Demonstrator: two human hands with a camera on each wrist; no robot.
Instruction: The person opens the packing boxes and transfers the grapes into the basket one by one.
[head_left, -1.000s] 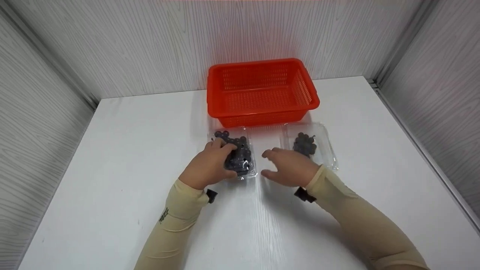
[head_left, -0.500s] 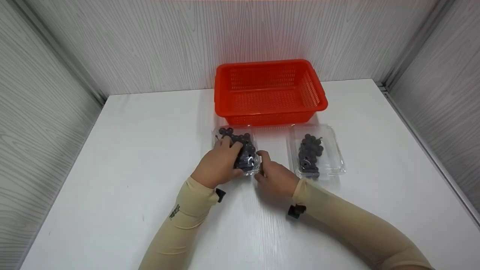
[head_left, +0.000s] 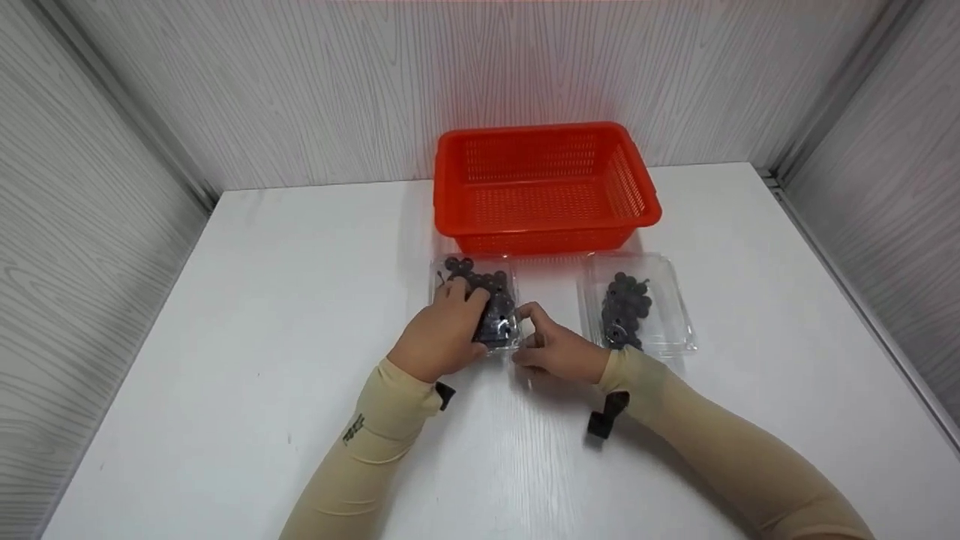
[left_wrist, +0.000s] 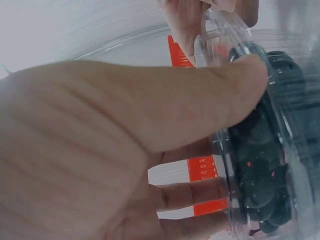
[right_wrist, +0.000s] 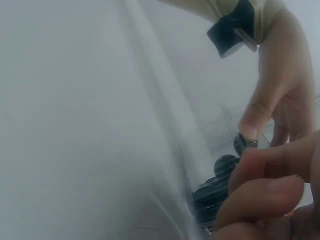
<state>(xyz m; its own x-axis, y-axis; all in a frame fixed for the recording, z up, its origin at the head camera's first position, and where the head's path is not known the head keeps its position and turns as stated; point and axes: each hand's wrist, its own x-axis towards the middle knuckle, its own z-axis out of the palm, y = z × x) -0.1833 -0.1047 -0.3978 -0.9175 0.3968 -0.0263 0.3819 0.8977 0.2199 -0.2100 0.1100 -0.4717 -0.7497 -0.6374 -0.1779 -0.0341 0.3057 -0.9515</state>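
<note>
A clear plastic clamshell box with dark grapes inside lies on the white table, in front of the basket. My left hand grips this box from the left; in the left wrist view the thumb presses its near side and the other fingers reach along the far side. At its right edge my right hand has bent fingers, and in the left wrist view the right fingers pinch the box's corner rim. The right wrist view is blurred, with the curled right fingers close to the grapes.
A red perforated basket stands behind the boxes, near the back wall. To the right sits a second clear box holding a smaller bunch of dark grapes, beside the right forearm. Grey wood-grain panels enclose the table.
My right hand has come left from beside the second box to the right edge of the first one, its fingers bending in. The left hand keeps its grip. The view has shifted slightly.
</note>
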